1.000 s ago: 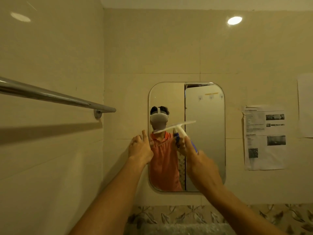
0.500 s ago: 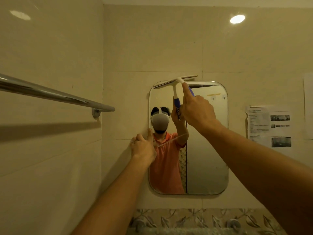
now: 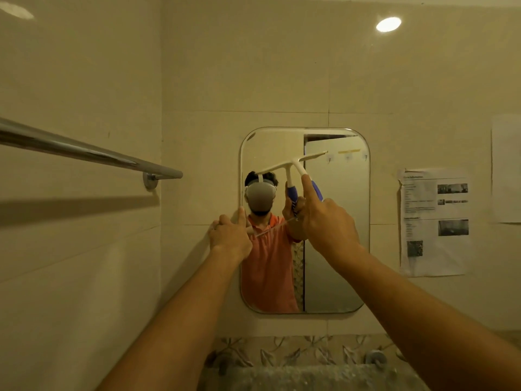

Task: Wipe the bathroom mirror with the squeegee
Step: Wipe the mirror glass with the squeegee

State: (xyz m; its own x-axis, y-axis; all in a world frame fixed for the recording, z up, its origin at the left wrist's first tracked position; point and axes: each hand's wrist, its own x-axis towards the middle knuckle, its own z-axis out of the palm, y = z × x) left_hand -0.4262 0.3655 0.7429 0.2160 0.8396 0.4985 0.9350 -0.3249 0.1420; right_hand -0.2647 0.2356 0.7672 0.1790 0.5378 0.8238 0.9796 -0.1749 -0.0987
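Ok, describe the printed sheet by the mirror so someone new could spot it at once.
Find the mirror. Right of it, apart from its edge and about level with its middle, hangs the printed sheet. Unlike the blank sheet farther right, it carries lines of text and several small dark photos.

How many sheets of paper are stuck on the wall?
2. A printed sheet with text and photos hangs right of the mirror. A plain sheet sits higher, cut off by the picture's right edge. More may lie out of view.
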